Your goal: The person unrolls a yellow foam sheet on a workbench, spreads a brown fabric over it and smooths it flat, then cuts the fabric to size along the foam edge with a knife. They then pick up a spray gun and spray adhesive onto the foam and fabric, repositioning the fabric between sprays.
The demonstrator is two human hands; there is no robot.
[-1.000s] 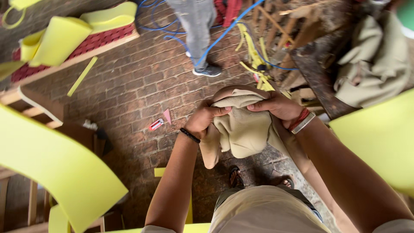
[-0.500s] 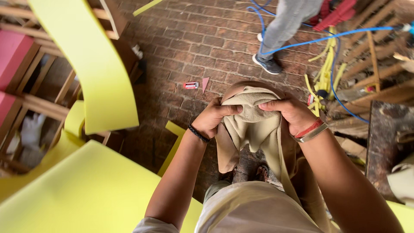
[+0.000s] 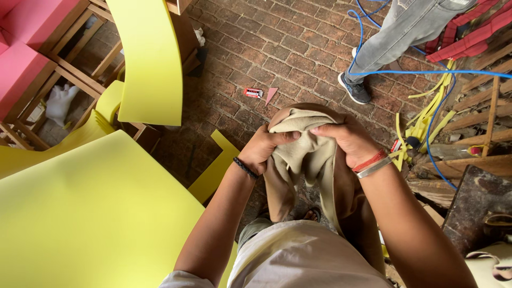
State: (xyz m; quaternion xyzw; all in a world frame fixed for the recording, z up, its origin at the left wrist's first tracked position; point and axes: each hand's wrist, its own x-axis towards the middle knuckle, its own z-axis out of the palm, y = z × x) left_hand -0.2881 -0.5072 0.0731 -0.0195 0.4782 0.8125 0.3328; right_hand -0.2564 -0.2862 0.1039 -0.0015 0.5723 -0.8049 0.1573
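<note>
2 hands: the left hand [image 3: 262,150] and right hand [image 3: 345,140] are both clamped on the beige fabric [image 3: 306,154], close together in front of the person's chest.
Fabric position: it bunches between the fists at the top and hangs down toward the person's feet.
Fabric look: soft, plain beige, creased into folds, rounded over the top.
Wrists: black band on the left, red and silver bands on the right.
Surroundings: yellow foam sheet [image 3: 90,213] just left; brick floor [image 3: 298,48] below; another person's leg [image 3: 384,42] and a blue cable [image 3: 426,72] beyond.

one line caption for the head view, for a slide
Both hands, left and right, grip bunched beige fabric above a brick floor.
</note>
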